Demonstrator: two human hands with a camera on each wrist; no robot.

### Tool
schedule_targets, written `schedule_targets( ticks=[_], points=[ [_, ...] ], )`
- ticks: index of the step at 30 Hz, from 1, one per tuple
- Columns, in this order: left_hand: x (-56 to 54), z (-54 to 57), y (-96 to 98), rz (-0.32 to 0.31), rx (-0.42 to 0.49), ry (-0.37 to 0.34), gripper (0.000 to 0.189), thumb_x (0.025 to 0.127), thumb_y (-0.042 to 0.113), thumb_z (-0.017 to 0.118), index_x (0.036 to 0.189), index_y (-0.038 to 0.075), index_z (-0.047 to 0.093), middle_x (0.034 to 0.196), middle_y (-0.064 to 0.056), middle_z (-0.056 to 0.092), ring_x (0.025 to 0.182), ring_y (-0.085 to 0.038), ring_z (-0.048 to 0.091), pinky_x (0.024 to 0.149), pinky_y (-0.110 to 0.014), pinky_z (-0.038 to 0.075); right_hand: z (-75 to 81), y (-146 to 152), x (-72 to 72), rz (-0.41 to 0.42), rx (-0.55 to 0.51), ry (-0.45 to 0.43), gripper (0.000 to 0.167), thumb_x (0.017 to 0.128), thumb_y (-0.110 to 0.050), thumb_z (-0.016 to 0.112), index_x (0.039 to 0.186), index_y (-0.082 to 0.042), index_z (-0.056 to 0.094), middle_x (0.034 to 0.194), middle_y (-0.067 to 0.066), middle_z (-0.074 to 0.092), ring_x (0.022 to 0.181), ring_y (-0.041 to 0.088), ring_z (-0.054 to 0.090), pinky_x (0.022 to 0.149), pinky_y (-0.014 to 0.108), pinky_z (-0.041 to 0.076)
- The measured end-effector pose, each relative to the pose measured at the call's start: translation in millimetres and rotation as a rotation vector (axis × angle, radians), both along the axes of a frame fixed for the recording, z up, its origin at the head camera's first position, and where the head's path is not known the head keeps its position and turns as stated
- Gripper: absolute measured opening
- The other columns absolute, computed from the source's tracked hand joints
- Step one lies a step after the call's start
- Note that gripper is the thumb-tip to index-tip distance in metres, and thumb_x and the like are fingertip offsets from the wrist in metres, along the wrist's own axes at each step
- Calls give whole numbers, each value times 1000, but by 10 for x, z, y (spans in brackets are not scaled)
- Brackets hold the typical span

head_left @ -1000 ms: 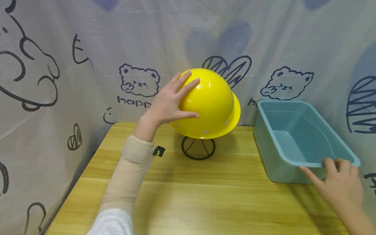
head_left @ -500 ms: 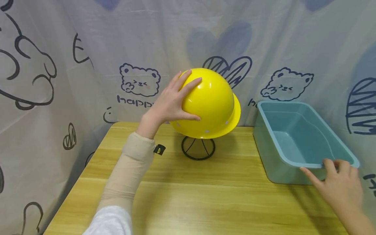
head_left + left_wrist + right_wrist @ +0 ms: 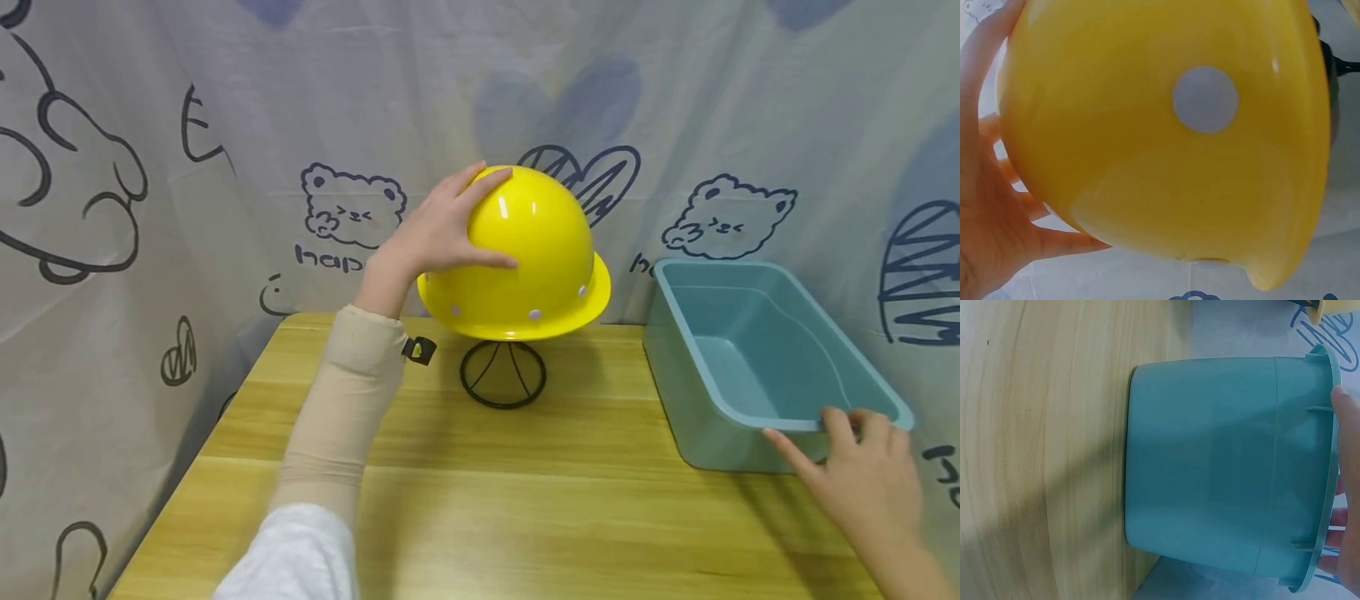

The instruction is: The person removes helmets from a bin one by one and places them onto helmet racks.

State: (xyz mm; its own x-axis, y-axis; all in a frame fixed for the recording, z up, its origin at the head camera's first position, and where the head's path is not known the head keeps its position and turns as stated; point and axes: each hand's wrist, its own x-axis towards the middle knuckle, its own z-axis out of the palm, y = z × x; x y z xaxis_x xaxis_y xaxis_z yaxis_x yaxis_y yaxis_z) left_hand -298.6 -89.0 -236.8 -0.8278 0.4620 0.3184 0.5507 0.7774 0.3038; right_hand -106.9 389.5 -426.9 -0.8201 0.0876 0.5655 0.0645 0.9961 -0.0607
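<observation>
A yellow hard hat sits over a black wire stand near the back of the table, its brim toward the right in the head view. My left hand grips the crown from the left, thumb along the near side and fingers over the top. Up close in the left wrist view, a pale round rivet shows on the shell. At the right, my right hand holds the near rim of a blue-green plastic bin, fingers hooked over the edge and thumb outside. The hat hides the stand's upper part.
The wooden table carries the bin at its right side, and the bin's inside looks bare. A printed curtain hangs close behind the table and along its left side. A small black tag shows beside the left wrist.
The hard hat has risen slightly and tipped, so more of its lower side and rivets face me. My left hand has moved up with it. The right hand and bin stay in place.
</observation>
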Motion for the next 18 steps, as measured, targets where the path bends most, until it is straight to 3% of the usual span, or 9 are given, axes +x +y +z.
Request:
schedule_targets(
  ticks=[7, 14, 18],
  points=[
    [-63, 94, 44, 43, -14, -64, 108, 61, 81, 69, 149, 56, 12, 165, 10, 8, 151, -26, 17, 111, -63, 31, 2, -9, -8, 16, -7, 36, 96, 76, -88, 41, 106, 3, 50, 106, 36, 45, 89, 58, 43, 71, 64, 36],
    [-82, 176, 95, 54, -28, -107, 107, 61, 80, 70, 149, 55, 14, 164, 10, 11, 149, -25, 20, 109, -60, 34, 14, -19, 16, -22, -19, -33, 85, 78, -76, 57, 110, 3, 49, 110, 36, 43, 94, 58, 42, 75, 64, 36],
    [-80, 161, 124, 45, -27, -113, 108, 62, 79, 70, 150, 54, 11, 165, 10, 5, 152, -25, 14, 112, -62, 29, 11, -33, 33, -38, -31, -64, 82, 79, -72, 60, 112, 2, 49, 111, 35, 42, 96, 58, 41, 74, 64, 37]
  ],
)
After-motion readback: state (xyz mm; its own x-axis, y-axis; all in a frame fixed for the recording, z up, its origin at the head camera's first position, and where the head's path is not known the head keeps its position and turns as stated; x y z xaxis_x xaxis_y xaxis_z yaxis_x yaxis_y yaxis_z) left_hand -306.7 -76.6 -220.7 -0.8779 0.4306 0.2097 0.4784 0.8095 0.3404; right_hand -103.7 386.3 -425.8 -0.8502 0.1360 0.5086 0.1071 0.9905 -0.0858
